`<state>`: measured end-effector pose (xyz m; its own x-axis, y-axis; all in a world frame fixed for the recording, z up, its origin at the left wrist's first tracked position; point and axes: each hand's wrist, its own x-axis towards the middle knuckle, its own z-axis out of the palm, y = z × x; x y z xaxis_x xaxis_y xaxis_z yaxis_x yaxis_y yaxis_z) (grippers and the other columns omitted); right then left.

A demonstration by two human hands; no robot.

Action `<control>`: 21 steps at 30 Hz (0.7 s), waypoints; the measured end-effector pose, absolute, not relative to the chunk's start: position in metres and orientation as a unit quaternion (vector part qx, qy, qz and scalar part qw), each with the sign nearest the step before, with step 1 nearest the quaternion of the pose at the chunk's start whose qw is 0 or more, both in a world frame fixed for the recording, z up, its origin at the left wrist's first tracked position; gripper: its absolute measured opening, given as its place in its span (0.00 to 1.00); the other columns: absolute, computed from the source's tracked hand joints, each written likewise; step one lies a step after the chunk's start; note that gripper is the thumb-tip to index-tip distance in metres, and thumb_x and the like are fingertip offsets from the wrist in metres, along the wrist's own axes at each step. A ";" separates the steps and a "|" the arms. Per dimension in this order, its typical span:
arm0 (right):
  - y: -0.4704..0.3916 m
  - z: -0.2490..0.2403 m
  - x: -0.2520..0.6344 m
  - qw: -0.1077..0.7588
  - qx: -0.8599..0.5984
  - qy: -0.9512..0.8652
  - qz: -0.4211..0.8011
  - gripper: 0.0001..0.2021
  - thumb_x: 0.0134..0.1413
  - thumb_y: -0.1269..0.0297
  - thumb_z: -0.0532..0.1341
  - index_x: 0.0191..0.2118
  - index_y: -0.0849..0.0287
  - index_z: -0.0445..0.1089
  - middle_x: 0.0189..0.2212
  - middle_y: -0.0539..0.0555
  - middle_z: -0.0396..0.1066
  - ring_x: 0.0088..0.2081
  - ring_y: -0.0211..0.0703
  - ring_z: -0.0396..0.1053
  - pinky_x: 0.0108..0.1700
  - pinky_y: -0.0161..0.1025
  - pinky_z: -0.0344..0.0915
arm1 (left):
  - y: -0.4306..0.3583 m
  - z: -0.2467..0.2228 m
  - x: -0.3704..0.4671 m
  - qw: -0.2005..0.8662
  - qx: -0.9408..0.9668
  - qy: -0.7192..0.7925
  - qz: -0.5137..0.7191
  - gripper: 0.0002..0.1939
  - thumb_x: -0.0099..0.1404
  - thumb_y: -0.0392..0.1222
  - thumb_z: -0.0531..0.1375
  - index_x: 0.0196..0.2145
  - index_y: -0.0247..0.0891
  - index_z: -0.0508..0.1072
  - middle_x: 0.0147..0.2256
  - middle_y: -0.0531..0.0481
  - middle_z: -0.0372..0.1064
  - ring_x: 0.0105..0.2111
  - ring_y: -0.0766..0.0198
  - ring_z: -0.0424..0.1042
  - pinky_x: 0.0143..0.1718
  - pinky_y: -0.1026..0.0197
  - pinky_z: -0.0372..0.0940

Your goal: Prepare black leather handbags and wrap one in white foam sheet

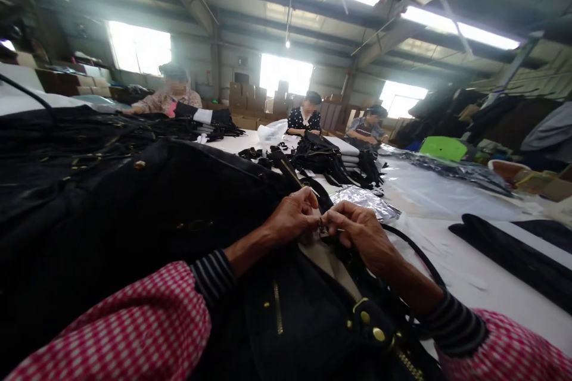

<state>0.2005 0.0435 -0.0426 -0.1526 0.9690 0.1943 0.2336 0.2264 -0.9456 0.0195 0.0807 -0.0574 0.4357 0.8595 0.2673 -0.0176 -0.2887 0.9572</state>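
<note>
A black bag [308, 315] with gold zips and studs lies in front of me, its beige lining [328, 262] showing at the opening. Over that opening my left hand [292, 217] has its thumb and forefinger pinched together. Close against it, my right hand [357, 229] pinches at the same spot. Between the fingertips is a small metal piece [321, 225], too small to make out clearly. More black bags [147, 202] are heaped to the left of my hands.
Crumpled clear plastic [366, 201] lies just past my right hand. Stacked black bags [317, 152] stand farther back on the white table [469, 268]. Flat black pieces [513, 256] lie at the right. Three people sit across the table. A green object [442, 147] is at the back right.
</note>
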 end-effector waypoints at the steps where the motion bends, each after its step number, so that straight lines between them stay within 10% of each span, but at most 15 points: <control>1: 0.044 -0.043 0.199 0.454 -0.459 -0.633 0.427 0.14 0.57 0.53 0.65 0.32 0.60 0.71 0.22 0.49 0.71 0.17 0.31 0.57 0.19 0.31 0.50 | 0.081 -0.055 0.019 0.511 0.673 0.311 0.436 0.20 0.53 0.48 0.71 0.33 0.37 0.65 0.22 0.56 0.69 0.18 0.68 0.69 0.18 0.69 0.60; 14: 0.045 -0.041 0.193 0.474 -0.436 -0.604 0.469 0.16 0.50 0.52 0.71 0.30 0.61 0.72 0.27 0.54 0.76 0.20 0.32 0.66 0.17 0.28 0.53 | 0.081 -0.043 0.003 0.602 0.611 0.310 0.410 0.16 0.52 0.38 0.72 0.38 0.30 0.77 0.30 0.47 0.76 0.25 0.66 0.75 0.30 0.61 0.73; 21: 0.046 -0.043 0.198 0.470 -0.445 -0.641 0.412 0.13 0.55 0.55 0.67 0.31 0.61 0.73 0.18 0.48 0.69 0.16 0.29 0.53 0.18 0.31 0.46 | 0.075 -0.047 0.009 0.544 0.659 0.290 0.430 0.11 0.55 0.37 0.70 0.34 0.28 0.76 0.29 0.47 0.76 0.25 0.68 0.74 0.26 0.67 0.70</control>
<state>0.1978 0.0456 -0.0429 -0.1615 0.9580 0.2369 0.1840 0.2651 -0.9465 0.0092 0.0745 -0.0473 0.4621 0.8505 0.2510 -0.0852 -0.2392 0.9672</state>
